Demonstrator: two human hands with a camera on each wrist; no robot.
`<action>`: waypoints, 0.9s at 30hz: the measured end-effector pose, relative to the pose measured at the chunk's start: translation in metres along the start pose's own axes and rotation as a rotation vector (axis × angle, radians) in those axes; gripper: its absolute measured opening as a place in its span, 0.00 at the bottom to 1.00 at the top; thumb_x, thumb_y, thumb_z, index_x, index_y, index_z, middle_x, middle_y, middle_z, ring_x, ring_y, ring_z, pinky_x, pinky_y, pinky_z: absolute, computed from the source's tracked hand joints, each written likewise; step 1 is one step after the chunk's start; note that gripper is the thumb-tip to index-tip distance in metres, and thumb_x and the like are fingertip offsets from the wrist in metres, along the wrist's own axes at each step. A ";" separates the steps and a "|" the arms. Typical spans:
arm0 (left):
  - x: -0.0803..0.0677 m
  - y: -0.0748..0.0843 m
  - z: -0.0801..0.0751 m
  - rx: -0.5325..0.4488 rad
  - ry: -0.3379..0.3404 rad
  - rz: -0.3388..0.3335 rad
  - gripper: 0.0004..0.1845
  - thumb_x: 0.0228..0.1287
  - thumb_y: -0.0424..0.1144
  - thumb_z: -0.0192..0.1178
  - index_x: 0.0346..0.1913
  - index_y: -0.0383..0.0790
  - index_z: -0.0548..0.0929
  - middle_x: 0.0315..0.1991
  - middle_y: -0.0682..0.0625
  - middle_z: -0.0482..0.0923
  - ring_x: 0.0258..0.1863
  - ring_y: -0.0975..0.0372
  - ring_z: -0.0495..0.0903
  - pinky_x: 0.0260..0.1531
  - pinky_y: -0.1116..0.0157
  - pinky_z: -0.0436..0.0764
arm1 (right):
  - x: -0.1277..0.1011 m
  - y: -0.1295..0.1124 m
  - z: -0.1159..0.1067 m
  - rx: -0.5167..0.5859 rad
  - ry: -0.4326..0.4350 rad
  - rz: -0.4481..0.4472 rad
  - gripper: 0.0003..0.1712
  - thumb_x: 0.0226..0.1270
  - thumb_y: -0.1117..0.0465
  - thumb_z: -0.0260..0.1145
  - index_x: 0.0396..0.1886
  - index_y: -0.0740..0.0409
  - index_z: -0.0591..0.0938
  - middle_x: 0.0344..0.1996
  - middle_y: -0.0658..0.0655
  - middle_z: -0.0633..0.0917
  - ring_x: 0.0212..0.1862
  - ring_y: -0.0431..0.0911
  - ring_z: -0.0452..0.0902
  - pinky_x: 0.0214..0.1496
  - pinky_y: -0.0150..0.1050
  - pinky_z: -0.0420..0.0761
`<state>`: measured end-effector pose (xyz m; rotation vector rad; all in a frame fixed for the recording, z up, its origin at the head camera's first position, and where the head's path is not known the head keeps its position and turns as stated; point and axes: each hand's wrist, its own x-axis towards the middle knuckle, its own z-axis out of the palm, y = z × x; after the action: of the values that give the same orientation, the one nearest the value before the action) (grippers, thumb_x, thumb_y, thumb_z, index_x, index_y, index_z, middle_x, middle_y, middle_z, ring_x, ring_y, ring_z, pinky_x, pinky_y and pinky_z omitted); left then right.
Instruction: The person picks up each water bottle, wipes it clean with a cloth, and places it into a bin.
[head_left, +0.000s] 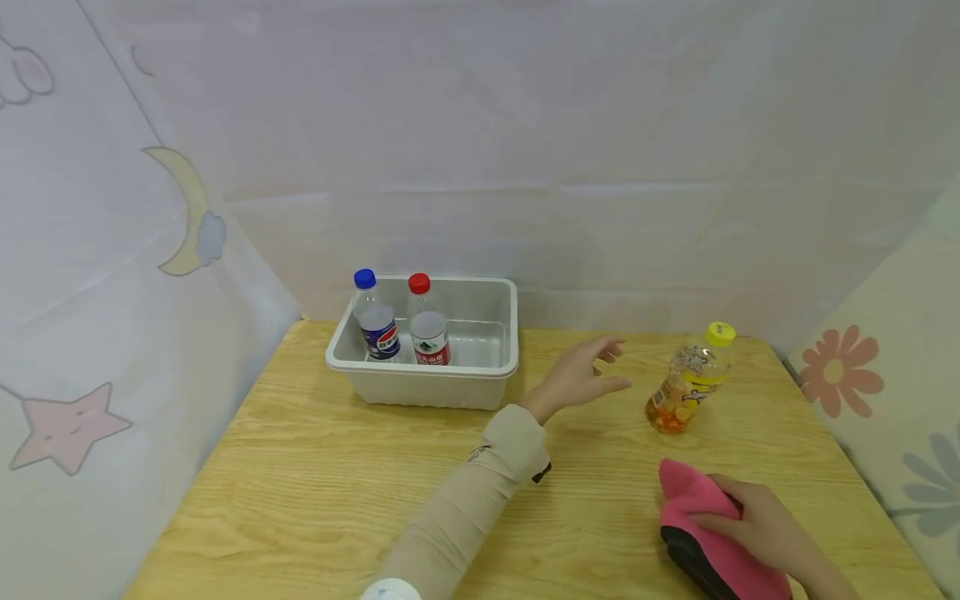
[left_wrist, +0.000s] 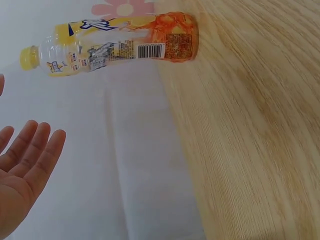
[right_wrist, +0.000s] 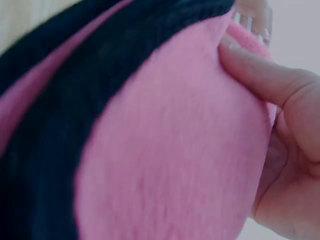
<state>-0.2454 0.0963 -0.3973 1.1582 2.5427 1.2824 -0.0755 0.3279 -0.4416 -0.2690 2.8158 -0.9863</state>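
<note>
A yellow-capped juice bottle (head_left: 692,379) (left_wrist: 115,42) stands on the wooden table (head_left: 337,492), right of centre. My left hand (head_left: 581,375) (left_wrist: 22,165) hovers open just left of it, fingers spread, not touching. Near the front right edge my right hand (head_left: 757,521) (right_wrist: 280,130) holds a pink and black cloth (head_left: 701,533) (right_wrist: 150,150) down on the table, fingers curled over it. At the back a white plastic bin (head_left: 495,367) contains a blue-capped bottle (head_left: 375,321) and a red-capped bottle (head_left: 426,325), both upright.
Pale fabric walls with moon, star and flower prints close in the table on the left, back and right. The bin's right half holds nothing visible.
</note>
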 end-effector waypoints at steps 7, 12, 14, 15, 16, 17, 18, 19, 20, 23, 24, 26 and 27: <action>0.015 0.004 0.012 -0.061 0.051 -0.019 0.34 0.56 0.48 0.63 0.65 0.44 0.64 0.53 0.50 0.72 0.49 0.67 0.72 0.38 0.80 0.73 | -0.014 0.005 -0.015 0.058 0.085 0.175 0.33 0.56 0.54 0.68 0.55 0.72 0.71 0.36 0.58 0.82 0.26 0.35 0.71 0.23 0.32 0.76; 0.022 0.007 0.016 -0.088 0.059 -0.038 0.37 0.55 0.48 0.64 0.66 0.45 0.61 0.55 0.51 0.70 0.52 0.65 0.71 0.40 0.78 0.73 | -0.019 0.008 -0.017 0.097 0.146 0.175 0.33 0.56 0.57 0.68 0.55 0.74 0.70 0.36 0.61 0.82 0.27 0.35 0.75 0.24 0.34 0.78; 0.027 0.009 0.019 -0.072 0.053 -0.047 0.39 0.54 0.49 0.64 0.68 0.46 0.59 0.57 0.52 0.69 0.54 0.65 0.70 0.43 0.76 0.73 | -0.020 0.009 -0.017 0.116 0.167 0.164 0.32 0.57 0.58 0.67 0.55 0.75 0.70 0.35 0.61 0.82 0.27 0.35 0.76 0.24 0.34 0.79; 0.030 0.009 0.021 -0.065 0.051 -0.054 0.41 0.54 0.50 0.64 0.68 0.47 0.57 0.58 0.52 0.68 0.55 0.65 0.69 0.45 0.75 0.73 | -0.020 0.009 -0.017 0.128 0.176 0.157 0.31 0.57 0.60 0.67 0.55 0.75 0.69 0.35 0.61 0.82 0.27 0.35 0.76 0.24 0.34 0.79; 0.033 0.009 0.023 -0.063 0.047 -0.067 0.43 0.53 0.51 0.65 0.69 0.48 0.55 0.59 0.53 0.66 0.56 0.65 0.68 0.47 0.73 0.72 | -0.021 0.009 -0.018 0.140 0.178 0.158 0.31 0.58 0.60 0.67 0.55 0.76 0.69 0.35 0.60 0.82 0.28 0.35 0.77 0.25 0.34 0.79; 0.037 0.010 0.024 -0.060 0.044 -0.078 0.44 0.52 0.52 0.65 0.70 0.50 0.53 0.61 0.53 0.65 0.57 0.66 0.67 0.49 0.71 0.72 | -0.021 0.009 -0.018 0.152 0.181 0.157 0.30 0.58 0.61 0.66 0.55 0.76 0.68 0.34 0.57 0.83 0.28 0.36 0.77 0.25 0.35 0.80; 0.040 0.009 0.026 -0.056 0.039 -0.088 0.46 0.52 0.53 0.65 0.70 0.51 0.51 0.62 0.54 0.63 0.58 0.65 0.66 0.52 0.70 0.71 | -0.021 0.009 -0.018 0.162 0.183 0.152 0.30 0.59 0.62 0.65 0.55 0.77 0.68 0.34 0.56 0.83 0.28 0.36 0.77 0.25 0.35 0.80; 0.042 0.010 0.027 -0.058 0.033 -0.094 0.47 0.51 0.54 0.65 0.71 0.52 0.50 0.63 0.54 0.62 0.59 0.65 0.65 0.54 0.68 0.70 | -0.022 0.010 -0.018 0.172 0.187 0.147 0.29 0.59 0.63 0.65 0.55 0.77 0.68 0.34 0.54 0.83 0.28 0.36 0.77 0.25 0.35 0.80; 0.045 0.010 0.028 -0.064 0.027 -0.099 0.49 0.50 0.55 0.65 0.71 0.53 0.48 0.64 0.54 0.60 0.60 0.65 0.63 0.55 0.67 0.68 | -0.022 0.011 -0.018 0.180 0.195 0.140 0.28 0.60 0.64 0.64 0.55 0.78 0.68 0.33 0.51 0.83 0.28 0.36 0.78 0.25 0.35 0.80; 0.051 0.013 0.033 -0.095 0.017 -0.103 0.51 0.49 0.55 0.66 0.71 0.55 0.46 0.68 0.57 0.54 0.63 0.66 0.59 0.59 0.65 0.64 | -0.025 0.014 -0.018 0.192 0.214 0.127 0.26 0.61 0.66 0.63 0.54 0.78 0.68 0.31 0.43 0.81 0.28 0.36 0.77 0.24 0.35 0.79; 0.053 0.015 0.035 -0.111 0.012 -0.107 0.51 0.49 0.54 0.67 0.71 0.55 0.45 0.68 0.57 0.52 0.64 0.66 0.57 0.60 0.65 0.63 | -0.026 0.015 -0.018 0.193 0.218 0.129 0.26 0.61 0.65 0.63 0.54 0.78 0.68 0.31 0.42 0.81 0.28 0.36 0.77 0.24 0.35 0.79; 0.057 0.018 0.040 -0.133 0.004 -0.116 0.52 0.48 0.54 0.67 0.71 0.56 0.45 0.69 0.59 0.49 0.65 0.67 0.54 0.62 0.65 0.60 | -0.028 0.015 -0.018 0.186 0.226 0.136 0.25 0.61 0.65 0.63 0.54 0.77 0.68 0.32 0.39 0.80 0.28 0.35 0.77 0.24 0.35 0.79; 0.059 0.019 0.043 -0.141 0.000 -0.121 0.52 0.48 0.54 0.68 0.71 0.56 0.45 0.69 0.60 0.48 0.66 0.68 0.53 0.62 0.65 0.59 | -0.030 0.016 -0.018 0.181 0.224 0.135 0.26 0.61 0.65 0.62 0.54 0.77 0.68 0.32 0.42 0.81 0.28 0.35 0.77 0.24 0.35 0.79</action>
<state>-0.2600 0.1703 -0.3964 0.9612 2.4348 1.4053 -0.0520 0.3571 -0.4352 0.0559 2.8647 -1.3017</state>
